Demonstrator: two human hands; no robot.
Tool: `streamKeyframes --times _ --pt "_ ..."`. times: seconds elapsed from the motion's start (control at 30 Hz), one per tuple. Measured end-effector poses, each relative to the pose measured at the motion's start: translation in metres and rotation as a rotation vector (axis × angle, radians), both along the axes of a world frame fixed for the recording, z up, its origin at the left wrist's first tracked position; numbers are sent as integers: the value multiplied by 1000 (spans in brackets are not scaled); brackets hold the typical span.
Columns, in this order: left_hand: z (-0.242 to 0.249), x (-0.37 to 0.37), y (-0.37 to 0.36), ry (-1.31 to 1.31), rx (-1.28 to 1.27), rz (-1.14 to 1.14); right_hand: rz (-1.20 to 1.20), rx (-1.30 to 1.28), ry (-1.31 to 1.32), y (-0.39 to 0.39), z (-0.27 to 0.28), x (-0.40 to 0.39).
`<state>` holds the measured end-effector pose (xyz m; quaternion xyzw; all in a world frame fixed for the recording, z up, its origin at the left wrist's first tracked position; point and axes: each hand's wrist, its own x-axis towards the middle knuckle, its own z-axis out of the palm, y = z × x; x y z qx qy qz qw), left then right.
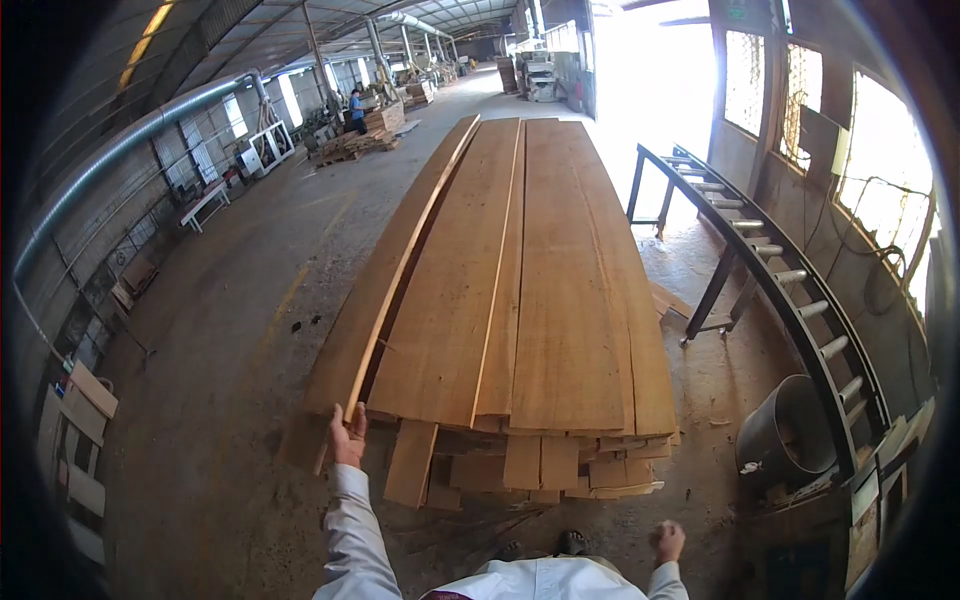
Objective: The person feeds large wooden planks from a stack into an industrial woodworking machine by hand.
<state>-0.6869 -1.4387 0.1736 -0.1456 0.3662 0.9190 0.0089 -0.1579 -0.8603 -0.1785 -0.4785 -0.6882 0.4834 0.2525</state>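
A long wooden board [378, 280] stands tilted at the left side of a tall stack of planks, its pale edge turned up. My left hand [348, 437] grips the near end of this board, thumb and fingers around it. Beside it lie wide brown planks [440, 330] and, farther right, another wide plank [570, 300], all running away from me. My right hand [668, 541] hangs low, right of the stack's near end, touching no wood. Its fingers are curled in and I see nothing in them.
Shorter board ends [525, 462] jut from under the stack toward me. On the right stand a black roller conveyor [745, 224] and a grey bin [790, 430]. Loose boards [85, 420] lean at far left. A person [357, 110] stands by distant wood piles.
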Motion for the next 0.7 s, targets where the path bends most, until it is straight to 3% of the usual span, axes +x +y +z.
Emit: streamKeyframes --times 0.03,0.1,0.17,0.23,0.3,0.37,0.47,0.57,0.7 --pt "8 13 13 16 20 -40 -133 -215 181 17 39 -19" --pt "33 62 68 -2 135 -48 -122 -233 251 -2 199 -72" --pt "9 93 109 -18 304 -226 -12 -95 340 -32 286 -125" --pt "8 141 151 8 210 -457 254 -145 449 -69 324 -169" --pt "-4 174 191 -78 188 -513 532 -79 431 -116 340 -204" --pt "11 208 215 -57 124 -603 691 -470 487 -161 341 -226" --pt "11 240 223 -202 131 -772 753 -806 473 -203 349 -240" --pt "-9 258 220 -244 -18 -796 884 -771 350 -207 329 -240" --pt "-28 256 208 -73 -170 -866 849 -1016 384 -222 330 -237"
